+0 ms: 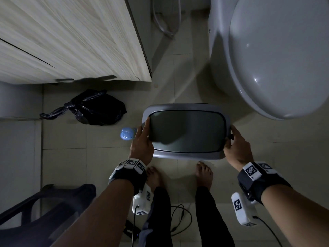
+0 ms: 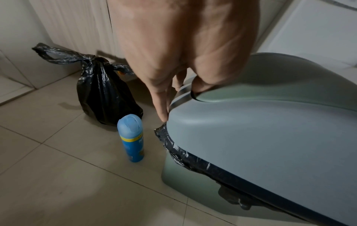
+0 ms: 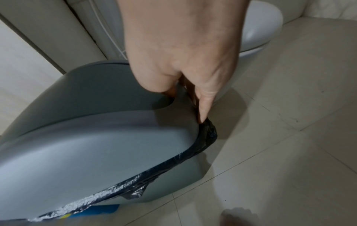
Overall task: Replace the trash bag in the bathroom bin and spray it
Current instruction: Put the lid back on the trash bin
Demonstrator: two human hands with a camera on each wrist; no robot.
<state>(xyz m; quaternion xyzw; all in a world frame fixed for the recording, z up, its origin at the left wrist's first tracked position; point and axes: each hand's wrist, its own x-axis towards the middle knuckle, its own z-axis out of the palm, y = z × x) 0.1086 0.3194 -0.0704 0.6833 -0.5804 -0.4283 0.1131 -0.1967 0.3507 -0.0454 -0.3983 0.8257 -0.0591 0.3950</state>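
Note:
The grey bin lid (image 1: 185, 155) with its dark swing flap (image 1: 187, 131) sits on the bin, on the floor in front of my feet. My left hand (image 1: 143, 127) grips the lid's left edge, thumb on top and fingers down the side. On the opposite edge my right hand (image 1: 231, 134) grips the same way. A black bag liner (image 2: 173, 149) (image 3: 206, 134) peeks out from under the lid rim at both sides. A blue spray can (image 1: 127, 133) (image 2: 131, 137) stands just left of the bin. A tied full black bag (image 1: 96, 108) (image 2: 104, 94) lies farther left.
A white toilet (image 1: 276, 59) stands close behind the bin on the right. At the back left is a wood-grain cabinet (image 1: 71, 41). A dark plastic stool (image 1: 44, 202) is at the lower left. Cables (image 1: 179, 220) trail on the tiles between my bare feet (image 1: 154, 175).

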